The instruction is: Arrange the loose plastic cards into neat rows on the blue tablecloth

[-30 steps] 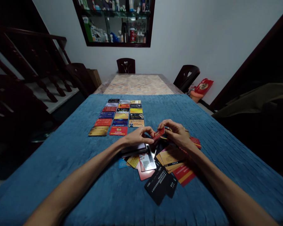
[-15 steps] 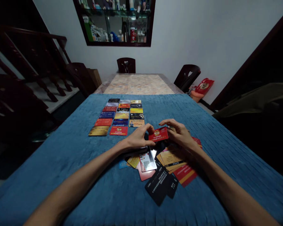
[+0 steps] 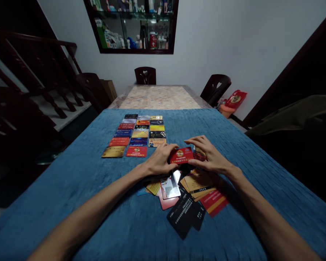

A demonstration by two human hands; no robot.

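Note:
A red card (image 3: 181, 156) with a round gold emblem is held up, tilted toward me, above the pile. My left hand (image 3: 163, 159) is closed on its left edge, thumb below and fingers above. At its right edge, my right hand (image 3: 206, 154) has the thumb on the lower corner and its fingers curved over the top. Behind the right palm more cards (image 3: 200, 153) show, partly hidden. Under the hands lie loose cards: black ones (image 3: 183, 215), a white one (image 3: 170, 187), orange ones (image 3: 198, 183) and a red one (image 3: 214, 203).
Several cards stand in neat columns at the left, with a gold card (image 3: 113, 151) and another red card (image 3: 136, 151) in front. A blue cloth (image 3: 97, 192) covers the near table; the bare stone-patterned top (image 3: 157, 96) lies beyond. Chairs (image 3: 216, 88) surround the far end.
The red card has tilted more upright and shifted slightly left, showing its print more fully. My right hand's thumb has come onto its lower right corner, and its fingers have spread.

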